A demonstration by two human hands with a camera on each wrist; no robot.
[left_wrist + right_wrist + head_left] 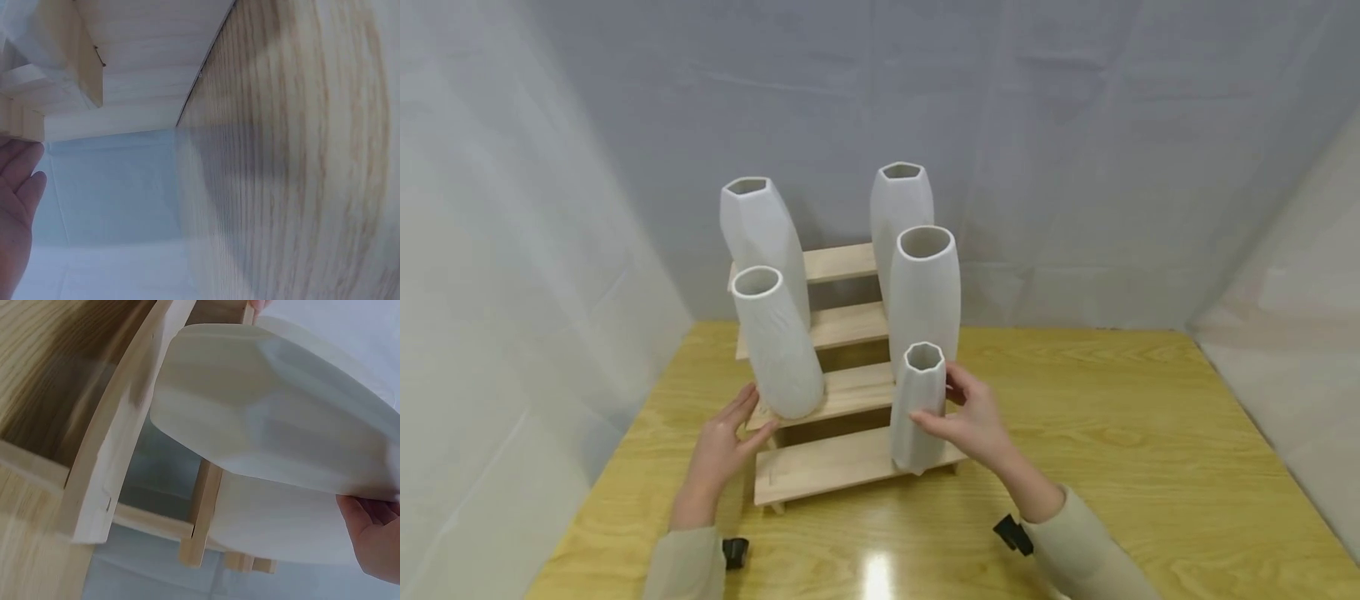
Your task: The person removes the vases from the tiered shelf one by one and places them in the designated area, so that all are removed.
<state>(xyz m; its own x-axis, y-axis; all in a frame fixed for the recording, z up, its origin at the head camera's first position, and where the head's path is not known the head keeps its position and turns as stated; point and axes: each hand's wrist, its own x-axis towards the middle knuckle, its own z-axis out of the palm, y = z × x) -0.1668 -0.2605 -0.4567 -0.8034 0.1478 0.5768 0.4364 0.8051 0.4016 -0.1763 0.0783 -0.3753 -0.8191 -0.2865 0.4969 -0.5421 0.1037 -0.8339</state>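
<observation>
A small fluted white vase [917,425] stands at the right end of the lowest step of a wooden tiered stand [827,467]. My right hand [973,421] holds it from the right, thumb across the front and fingers behind. In the right wrist view the faceted vase [250,406] has its base against the step, and the hand [375,534] grips nearer its mouth. My left hand [718,446] holds the left corner of the second step, thumb at the front edge. Its fingertips [36,181] meet the wood's end in the left wrist view.
A textured white vase [778,350] stands at the left on the second step, close above my left hand. Behind the small vase rises a taller smooth one [925,300]. Two faceted vases [760,225] occupy the upper steps. The stand rests on a wood-grain table [1097,442] before pale curtains.
</observation>
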